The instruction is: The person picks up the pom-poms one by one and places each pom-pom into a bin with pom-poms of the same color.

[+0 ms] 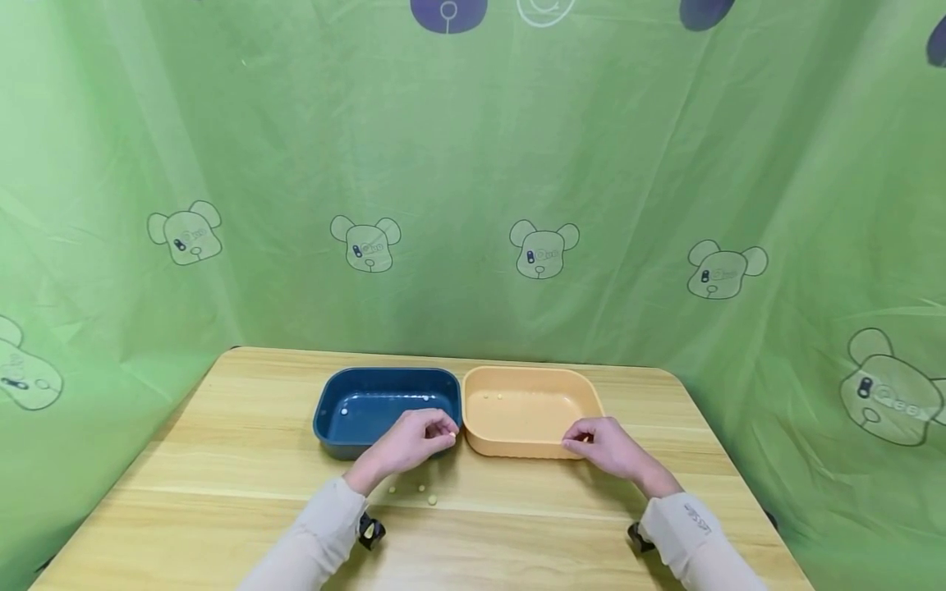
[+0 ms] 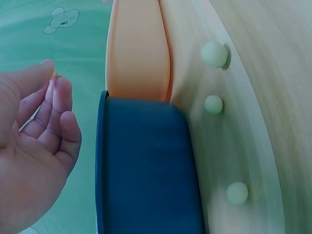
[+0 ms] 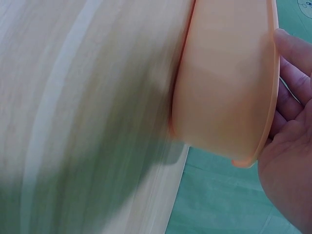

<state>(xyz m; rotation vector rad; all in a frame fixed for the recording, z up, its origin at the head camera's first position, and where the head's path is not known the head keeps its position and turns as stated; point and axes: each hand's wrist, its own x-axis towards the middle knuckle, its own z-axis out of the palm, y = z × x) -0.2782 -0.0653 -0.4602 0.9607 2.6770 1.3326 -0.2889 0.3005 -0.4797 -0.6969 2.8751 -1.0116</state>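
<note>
My left hand (image 1: 414, 439) is over the near right corner of a dark blue bin (image 1: 351, 451). Between thumb and fingertip it pinches a small yellowish bead (image 2: 54, 74), mostly covered by the fingers. The right hand (image 1: 609, 447) is at the near right corner of an orange bin (image 1: 517, 449). In the right wrist view its thumb lies on the rim while the other fingertips disappear behind it. Small pale beads lie in both bins: a white bead (image 1: 344, 411) in the blue one, a yellowish bead (image 1: 500, 396) in the orange one.
Three pale yellow balls, one of them the larger ball (image 1: 432, 499), lie on the wooden table (image 1: 244, 435) before the blue bin. The two bins stand side by side, close together. A green curtain (image 1: 443, 148) with bear faces hangs behind and around the table.
</note>
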